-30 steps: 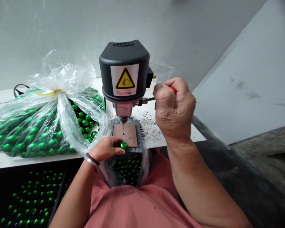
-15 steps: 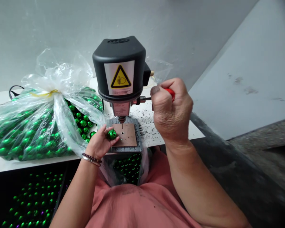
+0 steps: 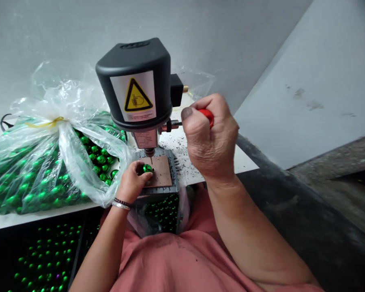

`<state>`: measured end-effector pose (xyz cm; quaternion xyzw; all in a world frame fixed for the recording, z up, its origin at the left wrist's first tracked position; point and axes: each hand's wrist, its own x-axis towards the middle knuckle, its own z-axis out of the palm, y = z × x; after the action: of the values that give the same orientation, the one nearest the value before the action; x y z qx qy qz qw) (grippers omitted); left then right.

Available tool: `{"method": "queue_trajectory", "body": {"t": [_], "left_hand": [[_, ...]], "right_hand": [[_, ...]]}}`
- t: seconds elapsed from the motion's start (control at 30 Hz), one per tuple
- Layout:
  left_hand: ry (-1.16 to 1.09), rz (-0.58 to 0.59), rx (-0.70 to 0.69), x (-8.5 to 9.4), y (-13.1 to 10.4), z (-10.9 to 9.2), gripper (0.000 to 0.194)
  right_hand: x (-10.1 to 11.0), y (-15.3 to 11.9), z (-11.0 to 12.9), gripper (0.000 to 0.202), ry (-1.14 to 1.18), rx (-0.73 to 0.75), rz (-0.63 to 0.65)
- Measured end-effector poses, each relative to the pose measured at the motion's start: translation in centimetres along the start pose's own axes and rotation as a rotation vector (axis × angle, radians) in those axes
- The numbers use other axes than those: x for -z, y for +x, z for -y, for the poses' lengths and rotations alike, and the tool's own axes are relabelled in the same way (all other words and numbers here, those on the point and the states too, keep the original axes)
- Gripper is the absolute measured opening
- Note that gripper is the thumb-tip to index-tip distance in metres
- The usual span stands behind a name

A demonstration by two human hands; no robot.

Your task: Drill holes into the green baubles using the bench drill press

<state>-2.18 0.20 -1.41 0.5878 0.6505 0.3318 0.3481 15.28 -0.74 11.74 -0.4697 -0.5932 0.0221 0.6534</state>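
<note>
A shiny green ball (image 3: 147, 168) is held between the thumb and fingers of my left hand (image 3: 133, 181), over the left part of a square brown board (image 3: 162, 174). The board lies on the grey base of a small black drill press (image 3: 134, 85). Its drill bit (image 3: 151, 159) points down just above and beside the ball; whether they touch I cannot tell. My right hand (image 3: 211, 140) is closed around the red knob (image 3: 207, 117) of the press lever, raised to the right of the machine.
A tied clear plastic bag (image 3: 33, 178) full of green balls lies on the white table (image 3: 243, 156) at the left, a torn opening facing the press. Dark shavings litter the tabletop right of the base. More green balls (image 3: 162, 213) show below the table edge.
My left hand has turned over and closed on the green ball, bringing it onto the board near the drill bit. My right hand still grips the knob. The view has shifted slightly.
</note>
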Motion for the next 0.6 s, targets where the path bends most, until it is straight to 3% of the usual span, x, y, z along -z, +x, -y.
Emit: {"method": "queue_trajectory", "body": {"t": [0.37,0.6], "left_hand": [[0.346,0.090,-0.164,-0.5,0.8,-1.8,0.042],[0.282,0.168,-0.150,-0.5,1.6,-1.5,0.047]], "right_hand": [[0.1,-0.2,-0.3,0.022,-0.027,0.015,0.033],[0.4,-0.3,-0.4,0.016,0.012,0.047,0.043]]}}
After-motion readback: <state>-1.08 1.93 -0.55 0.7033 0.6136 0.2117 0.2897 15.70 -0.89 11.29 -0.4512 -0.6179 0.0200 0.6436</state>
